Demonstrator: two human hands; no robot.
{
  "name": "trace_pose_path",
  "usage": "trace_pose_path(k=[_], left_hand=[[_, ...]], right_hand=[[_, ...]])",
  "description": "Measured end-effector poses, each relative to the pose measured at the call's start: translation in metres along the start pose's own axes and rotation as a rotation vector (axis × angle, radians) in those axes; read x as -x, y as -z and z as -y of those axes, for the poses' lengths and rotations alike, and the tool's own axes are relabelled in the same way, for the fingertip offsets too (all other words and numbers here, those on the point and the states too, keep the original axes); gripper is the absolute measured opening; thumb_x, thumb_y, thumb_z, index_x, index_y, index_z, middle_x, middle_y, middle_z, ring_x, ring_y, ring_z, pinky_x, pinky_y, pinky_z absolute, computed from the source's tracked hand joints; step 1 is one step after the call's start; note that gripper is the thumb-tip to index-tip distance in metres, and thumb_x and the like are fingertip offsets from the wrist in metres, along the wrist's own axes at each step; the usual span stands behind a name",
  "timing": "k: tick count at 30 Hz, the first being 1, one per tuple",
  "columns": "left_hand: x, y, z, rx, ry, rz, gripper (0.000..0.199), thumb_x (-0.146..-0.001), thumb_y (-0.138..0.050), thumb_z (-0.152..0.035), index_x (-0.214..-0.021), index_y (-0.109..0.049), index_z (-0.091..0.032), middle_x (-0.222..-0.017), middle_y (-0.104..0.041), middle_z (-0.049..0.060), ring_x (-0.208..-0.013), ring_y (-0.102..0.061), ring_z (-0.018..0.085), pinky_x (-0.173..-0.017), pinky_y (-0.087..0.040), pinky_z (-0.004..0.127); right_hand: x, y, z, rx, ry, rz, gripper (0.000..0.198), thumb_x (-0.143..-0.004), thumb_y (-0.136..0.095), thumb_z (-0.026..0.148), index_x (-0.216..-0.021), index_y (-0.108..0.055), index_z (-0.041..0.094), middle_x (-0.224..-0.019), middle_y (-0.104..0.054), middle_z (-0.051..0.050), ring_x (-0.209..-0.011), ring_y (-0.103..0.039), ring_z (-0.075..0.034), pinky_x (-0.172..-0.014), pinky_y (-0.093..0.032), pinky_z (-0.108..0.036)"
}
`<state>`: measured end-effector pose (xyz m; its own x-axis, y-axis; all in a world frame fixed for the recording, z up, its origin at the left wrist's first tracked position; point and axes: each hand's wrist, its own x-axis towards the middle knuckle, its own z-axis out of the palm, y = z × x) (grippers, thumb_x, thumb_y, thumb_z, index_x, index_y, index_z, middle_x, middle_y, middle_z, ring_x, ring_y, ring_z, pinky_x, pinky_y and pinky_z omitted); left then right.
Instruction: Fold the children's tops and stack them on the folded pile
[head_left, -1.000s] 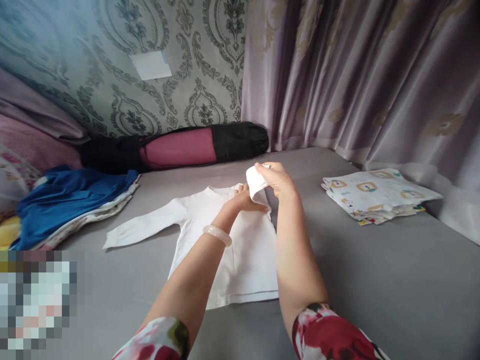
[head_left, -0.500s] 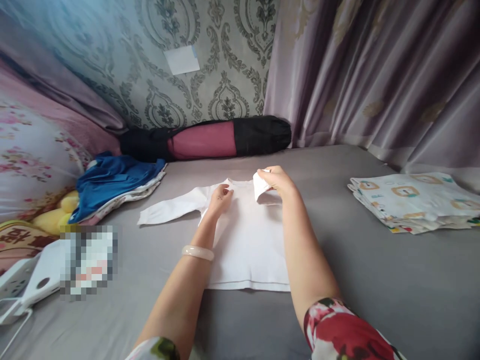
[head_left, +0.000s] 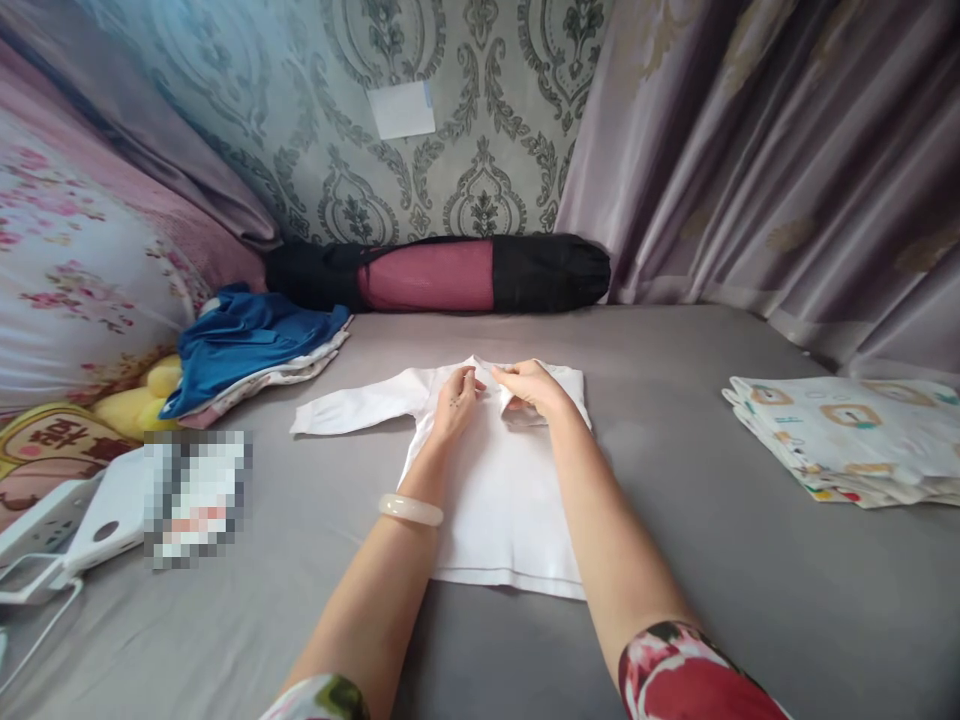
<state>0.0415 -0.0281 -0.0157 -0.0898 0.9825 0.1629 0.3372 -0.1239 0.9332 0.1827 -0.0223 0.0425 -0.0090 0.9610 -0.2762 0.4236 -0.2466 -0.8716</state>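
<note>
1. Bed, under a gray sheet [head_left: 697,600]: it carries everything we note here. The sheet is nearly flat and lightly creased; we expect it to let thin cloth slide with little drag.

2. White long-sleeved shirt [head_left: 502,510]: lies on the bed straight ahead of the person, neckline away, hem near. Body flat, a few soft ripples. We judge it light, limp and thin, likely a cotton knit; not slippery, not fragile, but quick to wrinkle if pushed. It has no stiffness of its own, so we would take it at two spread points, shoulder and hem, for instance.

3. Stack of folded printed cloths [head_left: 855,430], well apart to the right; crumpled blue garment [head_left: 255,335] on a pile to the left.

4. Left-side sleeve [head_left: 360,408]: stretched outward on the sheet, nothing on it. Best hold, we think, is its cuff, pinched with the shoulder steadied.

5. Right-side sleeve [head_left: 519,413]: turned in across the chest, its end raised in a loose loop. Soft enough to spring up a little at the fold, we suspect; a flat palm would suit it.

6. Right hand [head_left: 534,388]: thumb and fingers narrow, holding that sleeve near its end.

7. Left hand [head_left: 454,400]: over the upper chest by the neckline, fingers loosely curled; we cannot tell whether it pinches cloth.
</note>
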Motion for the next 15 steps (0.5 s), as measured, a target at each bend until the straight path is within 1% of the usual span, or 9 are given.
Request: trace_pose_path(k=[3, 5, 6, 8, 10, 11, 13, 15], left_hand=[[0.000, 0.000, -0.006, -0.057, 0.010, -0.002, 0.034, -0.097, -0.033, -0.037, -0.084, -0.059, -0.020, -0.079, -0.065, 0.004, -0.076, -0.061, 0.017, -0.079, -0.048, 0.031], [0.000, 0.002, -0.010, -0.104, 0.041, -0.016, 0.041, -0.098, -0.029, -0.042, -0.082, -0.060, -0.019, -0.083, -0.065, 0.007, -0.081, -0.061, 0.019, -0.083, -0.047, 0.035], [0.000, 0.002, -0.011, -0.120, 0.058, -0.026, 0.044, -0.098, -0.027, -0.044, -0.086, -0.061, -0.019, -0.087, -0.065, 0.008, -0.085, -0.061, 0.021, -0.086, -0.046, 0.036], [0.001, 0.004, -0.010, -0.130, 0.081, -0.036, 0.043, -0.097, -0.031, -0.045, -0.104, -0.062, -0.017, -0.097, -0.066, 0.010, -0.093, -0.060, 0.022, -0.090, -0.046, 0.039], [0.001, 0.004, -0.007, -0.143, 0.083, -0.024, 0.040, -0.092, -0.044, -0.038, -0.123, -0.056, -0.015, -0.100, -0.066, 0.010, -0.095, -0.061, 0.023, -0.091, -0.046, 0.039], [0.001, 0.004, -0.005, -0.156, 0.077, -0.013, 0.045, -0.087, -0.050, -0.032, -0.129, -0.053, -0.015, -0.100, -0.066, 0.009, -0.094, -0.062, 0.023, -0.091, -0.046, 0.038], [0.002, 0.004, -0.001, -0.194, 0.059, 0.006, 0.056, -0.079, -0.055, -0.021, -0.134, -0.049, -0.016, -0.102, -0.066, 0.008, -0.093, -0.062, 0.022, -0.090, -0.048, 0.037], [0.002, 0.004, 0.000, -0.228, 0.033, 0.014, 0.060, -0.076, -0.053, -0.017, -0.135, -0.050, -0.017, -0.105, -0.065, 0.008, -0.094, -0.063, 0.022, -0.090, -0.049, 0.037]], right_hand=[[-0.003, -0.007, -0.002, 0.030, 0.053, 0.025, 0.048, -0.085, -0.061, 0.053, -0.054, -0.049, 0.019, -0.048, -0.043, 0.005, -0.050, -0.049, -0.009, -0.050, -0.047, -0.018], [-0.006, -0.010, -0.003, 0.065, 0.082, 0.037, 0.048, -0.087, -0.056, 0.054, -0.055, -0.051, 0.018, -0.050, -0.047, 0.003, -0.054, -0.051, -0.010, -0.052, -0.047, -0.019], [-0.007, -0.011, -0.004, 0.111, 0.098, 0.035, 0.045, -0.089, -0.055, 0.051, -0.057, -0.054, 0.018, -0.052, -0.050, 0.002, -0.057, -0.053, -0.010, -0.054, -0.047, -0.019], [-0.006, -0.013, -0.004, 0.264, 0.148, 0.023, 0.036, -0.090, -0.053, 0.040, -0.063, -0.060, 0.018, -0.059, -0.058, 0.000, -0.065, -0.059, -0.013, -0.060, -0.046, -0.021], [-0.003, -0.015, -0.003, 0.440, 0.205, 0.006, 0.026, -0.089, -0.051, 0.028, -0.070, -0.066, 0.018, -0.071, -0.066, -0.002, -0.077, -0.063, -0.016, -0.068, -0.045, -0.023], [0.000, -0.017, -0.002, 0.511, 0.226, -0.005, 0.023, -0.088, -0.050, 0.024, -0.075, -0.068, 0.018, -0.079, -0.069, -0.004, -0.084, -0.064, -0.018, -0.072, -0.045, -0.024], [0.006, -0.022, -0.001, 0.612, 0.233, -0.027, 0.023, -0.088, -0.048, 0.019, -0.089, -0.070, 0.018, -0.099, -0.071, -0.007, -0.098, -0.062, -0.021, -0.080, -0.044, -0.026], [0.011, -0.030, -0.002, 0.690, 0.226, -0.064, 0.026, -0.090, -0.047, 0.020, -0.103, -0.069, 0.017, -0.117, -0.066, -0.011, -0.111, -0.057, -0.023, -0.088, -0.043, -0.029]])
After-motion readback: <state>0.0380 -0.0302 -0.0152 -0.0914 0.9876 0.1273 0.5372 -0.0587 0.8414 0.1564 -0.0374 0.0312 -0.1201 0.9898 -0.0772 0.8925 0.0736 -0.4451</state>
